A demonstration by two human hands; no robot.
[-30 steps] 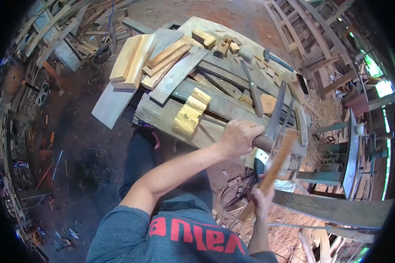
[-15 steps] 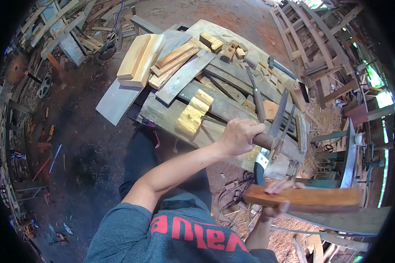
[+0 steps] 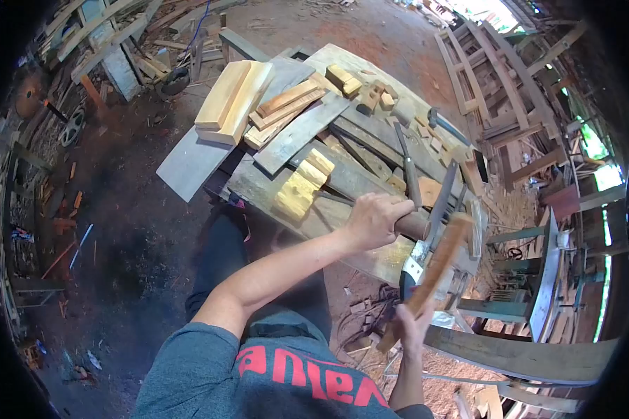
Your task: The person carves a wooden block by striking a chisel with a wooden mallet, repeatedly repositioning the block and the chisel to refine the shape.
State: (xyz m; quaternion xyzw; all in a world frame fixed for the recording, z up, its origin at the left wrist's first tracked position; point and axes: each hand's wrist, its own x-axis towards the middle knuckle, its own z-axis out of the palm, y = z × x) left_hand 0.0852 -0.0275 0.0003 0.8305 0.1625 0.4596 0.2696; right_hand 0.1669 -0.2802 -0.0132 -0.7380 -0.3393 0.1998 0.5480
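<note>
My left hand [image 3: 376,222] is closed around a round brown wooden handle [image 3: 413,227] over the bench's near right part. My right hand [image 3: 414,327], lower right, grips the near end of a long reddish-brown wooden piece [image 3: 432,271]. This piece slants up and away, its far end near the round handle. Between the hands is a saw-like tool [image 3: 411,268] with a black and white grip, partly hidden by the wood. A long dark blade [image 3: 445,199] lies beyond the handle. Left of my left hand, a yellow notched block [image 3: 304,186] rests on the bench.
The cluttered workbench [image 3: 255,183] bears pale boards [image 3: 232,98], a wooden plane [image 3: 372,98], small blocks and a hammer [image 3: 445,126]. Wooden frames [image 3: 500,77] lean at the upper right. A curved plank [image 3: 524,355] crosses the lower right, near scattered scraps.
The long wooden piece has swung from nearly level to steeply slanted, its far end now over the bench. My right hand has shifted left; my left hand keeps its hold on the round handle.
</note>
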